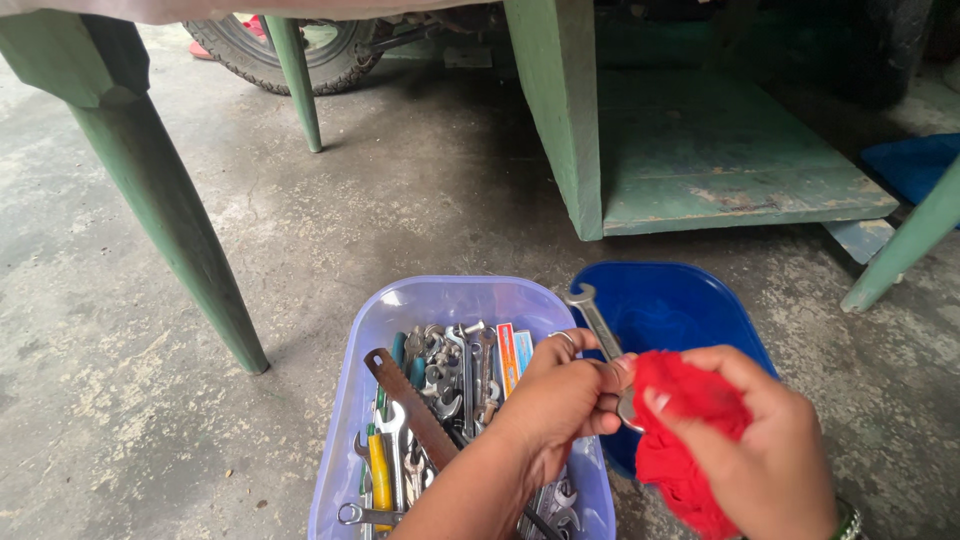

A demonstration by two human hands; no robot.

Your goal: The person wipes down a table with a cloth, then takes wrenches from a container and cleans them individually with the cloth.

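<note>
left hand [560, 395] pinching shut, right hand [765, 450] clenched, fingers curled

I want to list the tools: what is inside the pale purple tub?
The pale purple tub holds wrenches, a rusty saw blade and a yellow-handled tool. The left hand covers the rest.

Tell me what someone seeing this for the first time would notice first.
Probably the bright red cloth bunched in the right hand at lower right, rubbing a steel wrench that the left hand holds. Under them sit a lilac basin packed with wrenches and a rusty saw blade, and a blue basin beside it.
</note>
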